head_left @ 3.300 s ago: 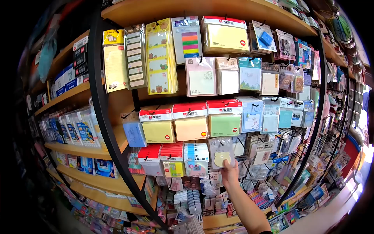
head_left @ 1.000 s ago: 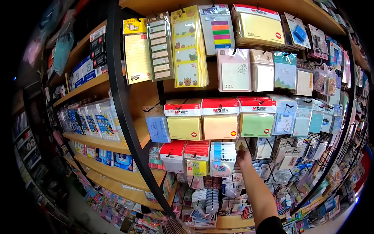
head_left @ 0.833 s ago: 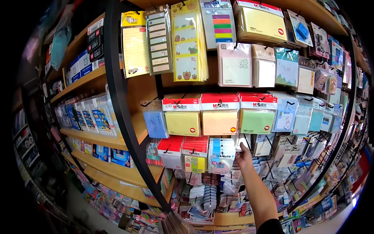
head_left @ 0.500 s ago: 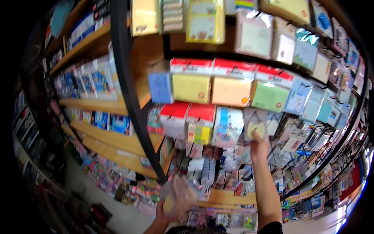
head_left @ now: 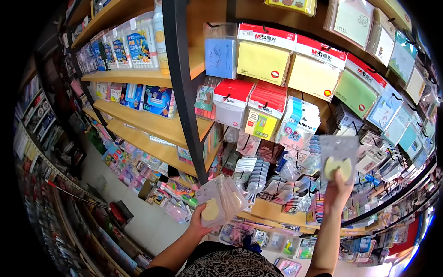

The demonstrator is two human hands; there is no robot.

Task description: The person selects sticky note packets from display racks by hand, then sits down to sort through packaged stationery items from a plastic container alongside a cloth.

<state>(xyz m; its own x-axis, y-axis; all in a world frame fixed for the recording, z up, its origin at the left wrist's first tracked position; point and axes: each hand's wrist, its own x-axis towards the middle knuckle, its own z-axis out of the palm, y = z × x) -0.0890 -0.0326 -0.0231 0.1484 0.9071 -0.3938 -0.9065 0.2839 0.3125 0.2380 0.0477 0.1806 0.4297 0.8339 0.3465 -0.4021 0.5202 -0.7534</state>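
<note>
Down comes your right hand [head_left: 337, 191], lower against the rack than a moment ago, and the single packet [head_left: 339, 147] comes with it, now below and to the right of the QuickNote packs [head_left: 296, 124] instead of level beside them. You're pinching that packet near its bottom edge, thumb over the pale yellow animal-head shape, clear sleeve upright and facing you. Whether its top still touches a hook, you can't tell from here.

Over to your left hand [head_left: 197, 224], and it's gripping a fanned bundle of packets [head_left: 223, 201], thumb across the front one, where another pale yellow shape shows. The bundle leans, well apart from the single packet and lower than it.

Just above your bundle hang rows of small white and grey packs [head_left: 256, 175]. Higher up, you've got the red-topped packs [head_left: 233, 102], with the large yellow note pack [head_left: 263, 62] above them. Up and right of your right hand is the green note pack [head_left: 357, 94]; beyond it hang blue and teal packs. Left of the bundle, the black post [head_left: 179, 83] runs down beside the wooden shelves [head_left: 138, 122], and below your hands sit trays of small goods [head_left: 277, 242].
</note>
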